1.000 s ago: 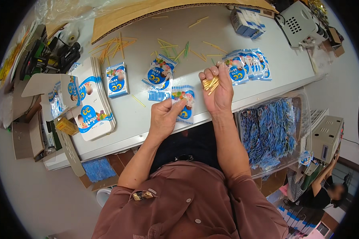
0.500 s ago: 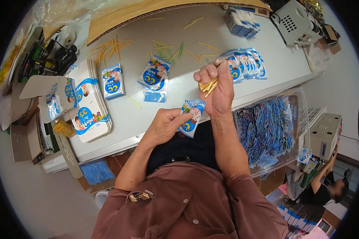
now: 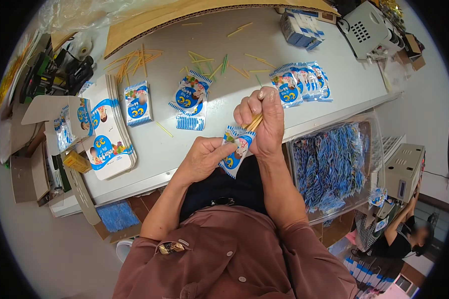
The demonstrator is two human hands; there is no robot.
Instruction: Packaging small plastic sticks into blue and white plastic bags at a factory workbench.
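My left hand [image 3: 204, 158] pinches a small blue-and-white printed sachet [image 3: 238, 155] between thumb and fingers, in front of my waist at the table edge. Just right of it, my right hand [image 3: 267, 122] is closed round a bundle of thin yellow sticks [image 3: 254, 123]. The lower ends of the bundle meet the sachet's upper edge; whether any are inside it, I cannot tell. On the table, more sachets lie in a stack [image 3: 190, 102] beyond my left hand and in an overlapping row [image 3: 299, 82] beyond my right.
Loose orange sticks [image 3: 134, 61] and yellow and green ones lie across the table. Flat printed cartons [image 3: 110, 144] are stacked at left. A clear tub [image 3: 329, 164] full of blue sachets stands at right. A person [image 3: 401, 231] works beside a beige machine [image 3: 404, 169] at far right.
My right hand has come down and slightly left, bringing the yellow sticks to the sachet's top edge. My left hand keeps its pinch, with the sachet a little lower.
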